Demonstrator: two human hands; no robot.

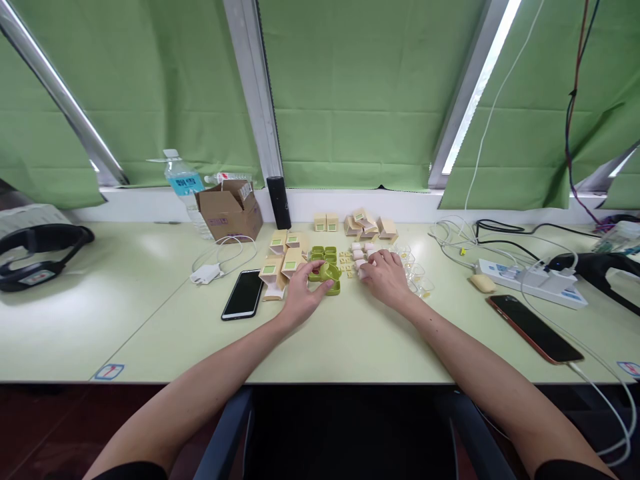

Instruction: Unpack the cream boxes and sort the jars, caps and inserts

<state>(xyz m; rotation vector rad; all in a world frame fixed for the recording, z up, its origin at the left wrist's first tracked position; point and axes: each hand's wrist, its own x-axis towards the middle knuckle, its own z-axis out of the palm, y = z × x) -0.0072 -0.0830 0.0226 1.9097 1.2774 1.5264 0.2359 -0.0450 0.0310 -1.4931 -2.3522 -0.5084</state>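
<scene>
My left hand [306, 288] is closed on a small green case [330, 272], its thumb and fingers gripping the rim, above the left-middle of the table. More green cases [324, 253] stand in rows just behind it and beneath it. My right hand [384, 275] reaches into a group of small pale pink blocks [357, 255]. Its fingertips are pinched at one of these blocks, partly hidden by the fingers. Between the hands lie several small yellowish square pieces [345, 260]. Clear plastic cups [416, 271] lie beside my right hand, partly covered by it.
Cream cardboard boxes [273, 270] stand left of the green cases, and more boxes [367, 223] at the back. A black phone [243, 295], a white charger [206, 273] and a brown carton [231, 212] are at left. To the right are a power strip [530, 283], cables and another phone [535, 329].
</scene>
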